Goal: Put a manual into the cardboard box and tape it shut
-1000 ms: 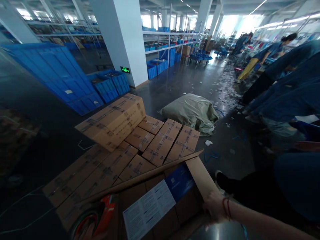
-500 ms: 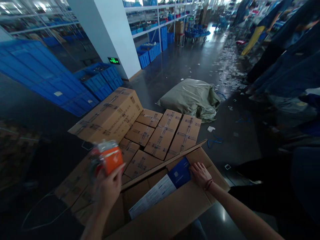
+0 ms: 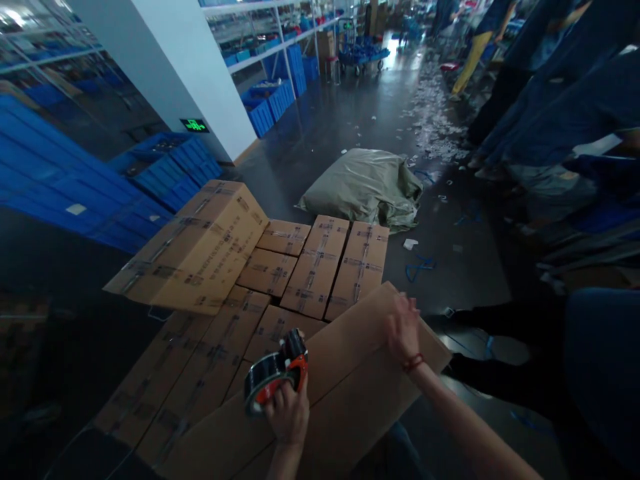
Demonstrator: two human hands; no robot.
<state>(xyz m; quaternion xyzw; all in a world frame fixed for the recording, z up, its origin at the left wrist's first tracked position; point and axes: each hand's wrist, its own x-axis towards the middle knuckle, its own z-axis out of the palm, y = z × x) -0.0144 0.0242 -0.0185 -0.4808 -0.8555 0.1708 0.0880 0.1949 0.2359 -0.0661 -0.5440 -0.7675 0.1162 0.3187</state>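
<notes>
Left hand (image 3: 287,415) clenched round the handle of an orange tape dispenser (image 3: 276,372), roll end resting on the closed flaps of the big cardboard box (image 3: 345,400) nearest the person. Right hand (image 3: 401,325) open, palm flat on the flap by the box's far right corner, likely pinning it shut so the flaps stay level for the dispenser. Taped cartons (image 3: 315,267) packed in rows on the floor just beyond, one carton (image 3: 195,250) tilted on top. Grey-green sack (image 3: 365,187) further out on the floor.

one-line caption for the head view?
Left hand holds tape dispenser on closed cardboard box; right hand presses its flap.
</notes>
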